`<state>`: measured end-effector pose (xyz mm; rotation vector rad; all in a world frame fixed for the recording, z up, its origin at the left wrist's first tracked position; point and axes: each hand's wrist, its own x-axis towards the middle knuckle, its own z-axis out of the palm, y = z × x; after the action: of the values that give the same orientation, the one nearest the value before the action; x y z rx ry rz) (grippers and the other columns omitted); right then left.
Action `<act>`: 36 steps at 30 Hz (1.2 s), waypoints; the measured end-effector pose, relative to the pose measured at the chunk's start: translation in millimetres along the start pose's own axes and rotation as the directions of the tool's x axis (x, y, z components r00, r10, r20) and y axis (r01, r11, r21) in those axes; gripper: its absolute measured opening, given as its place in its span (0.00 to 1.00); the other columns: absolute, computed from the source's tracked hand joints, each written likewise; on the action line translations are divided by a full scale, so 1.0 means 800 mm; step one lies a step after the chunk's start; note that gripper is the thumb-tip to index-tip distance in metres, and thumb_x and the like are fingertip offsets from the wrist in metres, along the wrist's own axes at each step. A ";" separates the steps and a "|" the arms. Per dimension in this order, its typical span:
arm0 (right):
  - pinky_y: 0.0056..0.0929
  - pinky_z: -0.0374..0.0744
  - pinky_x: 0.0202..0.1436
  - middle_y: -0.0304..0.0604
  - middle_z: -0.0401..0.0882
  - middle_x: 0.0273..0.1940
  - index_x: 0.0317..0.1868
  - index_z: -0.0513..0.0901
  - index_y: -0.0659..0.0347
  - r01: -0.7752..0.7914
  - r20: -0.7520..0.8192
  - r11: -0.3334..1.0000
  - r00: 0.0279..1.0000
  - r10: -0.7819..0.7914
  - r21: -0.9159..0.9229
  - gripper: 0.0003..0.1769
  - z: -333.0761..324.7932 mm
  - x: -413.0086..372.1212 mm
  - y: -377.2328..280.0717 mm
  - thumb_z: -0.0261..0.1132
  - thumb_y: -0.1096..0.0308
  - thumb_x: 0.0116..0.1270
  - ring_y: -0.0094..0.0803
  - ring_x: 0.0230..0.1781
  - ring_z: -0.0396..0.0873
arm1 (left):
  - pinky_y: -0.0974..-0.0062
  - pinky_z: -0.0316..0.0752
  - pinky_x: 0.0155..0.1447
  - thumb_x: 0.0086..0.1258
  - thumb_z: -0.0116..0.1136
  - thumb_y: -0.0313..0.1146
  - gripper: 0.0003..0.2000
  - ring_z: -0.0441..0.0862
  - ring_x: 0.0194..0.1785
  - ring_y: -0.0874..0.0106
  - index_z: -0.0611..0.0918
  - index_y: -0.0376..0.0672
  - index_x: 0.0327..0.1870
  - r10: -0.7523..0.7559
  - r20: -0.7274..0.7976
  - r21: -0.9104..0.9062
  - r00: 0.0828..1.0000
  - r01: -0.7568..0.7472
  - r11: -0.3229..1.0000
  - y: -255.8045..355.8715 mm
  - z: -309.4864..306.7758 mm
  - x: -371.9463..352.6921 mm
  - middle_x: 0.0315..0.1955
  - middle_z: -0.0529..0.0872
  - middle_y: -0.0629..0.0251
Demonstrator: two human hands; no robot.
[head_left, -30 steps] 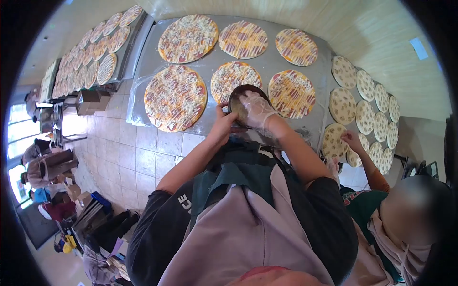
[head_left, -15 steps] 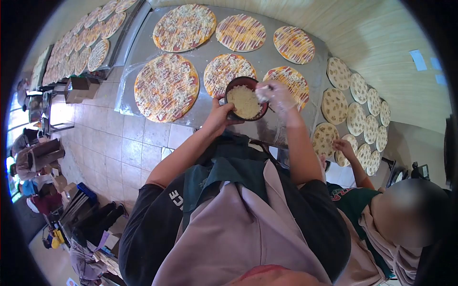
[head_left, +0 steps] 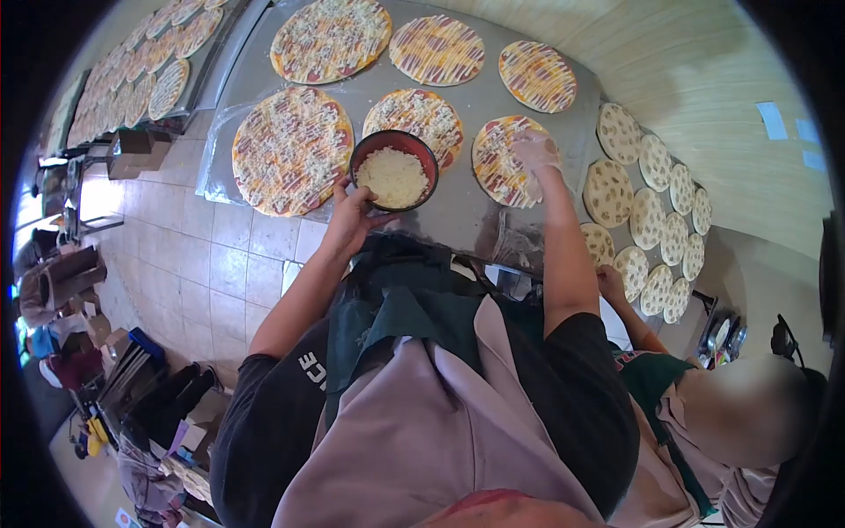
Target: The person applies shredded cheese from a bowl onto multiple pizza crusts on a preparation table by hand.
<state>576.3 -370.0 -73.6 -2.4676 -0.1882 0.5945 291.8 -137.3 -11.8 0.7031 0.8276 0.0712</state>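
Metal tabletop (head_left: 455,204) carries the pizzas. Left hand (head_left: 352,216) grips bowl (head_left: 421,151) of shredded topping (head_left: 392,178); gloved right hand (head_left: 539,153) over front-right pizza (head_left: 495,167), grip unclear. Likely sprinkling; even coverage calls for sweeping across.

Right hand (head_left: 537,154) now well apart from bowl (head_left: 426,157)

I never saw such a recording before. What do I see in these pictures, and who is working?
No machine here: a person works with two hands. All three pictures come from one camera on this person's head, looking forward and down. On the grey table in front lie six round pizzas with pale shreds or stripes of sauce. The left hand holds a round black bowl with red inside, containing pale shreds. The right hand, in a thin clear glove, is at the nearer right pizza; whether it touches is unclear.
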 end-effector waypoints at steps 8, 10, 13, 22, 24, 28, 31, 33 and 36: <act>0.24 0.78 0.41 0.39 0.85 0.34 0.35 0.87 0.54 -0.067 0.011 0.997 0.998 0.068 -0.025 0.10 -0.024 0.025 0.036 0.65 0.71 0.50 0.26 0.34 0.81 | 0.42 0.77 0.51 0.58 0.44 0.22 0.25 0.69 0.57 0.56 0.54 0.46 0.57 0.020 -0.052 -0.042 0.998 -0.022 0.999 0.008 -0.004 -0.019 0.55 0.64 0.54; 0.24 0.78 0.41 0.40 0.85 0.34 0.36 0.87 0.54 -0.214 0.051 0.976 0.976 0.212 0.037 0.11 -0.032 0.004 0.036 0.67 0.71 0.49 0.26 0.33 0.81 | 0.42 0.77 0.51 0.58 0.44 0.22 0.25 0.69 0.57 0.56 0.54 0.46 0.57 0.020 -0.051 -0.051 0.999 -0.023 0.998 0.008 -0.005 -0.020 0.56 0.63 0.53; 0.26 0.78 0.39 0.41 0.85 0.33 0.35 0.86 0.57 0.037 -0.029 0.955 0.998 -0.047 -0.295 0.10 -0.047 -0.034 0.035 0.67 0.71 0.49 0.27 0.31 0.81 | 0.43 0.78 0.50 0.58 0.44 0.22 0.25 0.69 0.58 0.55 0.54 0.45 0.57 0.045 -0.060 -0.039 0.997 -0.047 0.998 0.006 -0.007 -0.018 0.56 0.63 0.52; 0.30 0.78 0.37 0.45 0.84 0.30 0.33 0.85 0.59 -0.009 -0.202 0.940 0.977 -0.064 -0.341 0.10 -0.044 0.040 0.020 0.63 0.64 0.52 0.32 0.31 0.81 | 0.43 0.78 0.49 0.58 0.45 0.22 0.27 0.70 0.57 0.56 0.52 0.46 0.59 0.037 -0.048 -0.022 0.998 -0.038 0.999 0.006 0.002 -0.012 0.55 0.64 0.53; 0.31 0.78 0.37 0.46 0.84 0.31 0.34 0.84 0.58 0.187 -0.053 0.944 0.977 -0.209 -0.274 0.11 -0.036 0.086 0.045 0.62 0.64 0.53 0.37 0.30 0.81 | 0.43 0.78 0.49 0.58 0.45 0.22 0.29 0.70 0.57 0.56 0.52 0.47 0.60 0.020 -0.031 -0.014 0.999 -0.021 1.000 0.003 0.001 -0.009 0.55 0.64 0.53; 0.33 0.78 0.38 0.47 0.83 0.33 0.34 0.85 0.57 0.248 -0.020 0.781 0.948 -0.316 -0.574 0.12 -0.029 0.137 0.087 0.63 0.61 0.53 0.40 0.30 0.81 | 0.43 0.78 0.48 0.57 0.45 0.21 0.29 0.70 0.57 0.56 0.52 0.47 0.61 0.023 -0.024 -0.007 0.999 -0.024 1.000 0.007 0.010 -0.015 0.55 0.64 0.53; 0.34 0.78 0.39 0.46 0.84 0.32 0.34 0.85 0.56 0.150 -0.038 0.677 0.966 -0.254 -0.720 0.11 -0.040 0.115 0.088 0.64 0.60 0.54 0.38 0.31 0.82 | 0.43 0.79 0.48 0.57 0.45 0.22 0.29 0.70 0.56 0.57 0.52 0.47 0.60 0.015 -0.042 -0.032 0.999 -0.017 0.999 0.005 0.006 -0.016 0.55 0.64 0.53; 0.34 0.78 0.39 0.47 0.84 0.31 0.32 0.85 0.55 -0.021 -0.183 0.778 0.976 -0.121 -0.628 0.10 -0.055 0.077 0.076 0.63 0.60 0.55 0.39 0.33 0.82 | 0.44 0.79 0.48 0.56 0.45 0.22 0.28 0.70 0.56 0.56 0.53 0.47 0.60 0.035 -0.033 -0.052 0.999 -0.037 0.998 0.003 -0.003 -0.015 0.54 0.64 0.53; 0.35 0.78 0.39 0.48 0.83 0.31 0.30 0.85 0.57 0.088 -0.008 0.825 0.994 -0.112 -0.558 0.11 -0.072 0.043 0.102 0.64 0.59 0.55 0.39 0.34 0.83 | 0.44 0.79 0.48 0.57 0.45 0.22 0.27 0.70 0.57 0.55 0.54 0.47 0.59 0.061 -0.077 -0.022 0.995 -0.063 0.998 0.007 -0.007 -0.019 0.55 0.64 0.53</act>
<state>633.1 -457.3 -92.0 -3.0059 -0.5418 0.4900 278.5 -135.0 -1.0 0.7069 0.8769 0.1649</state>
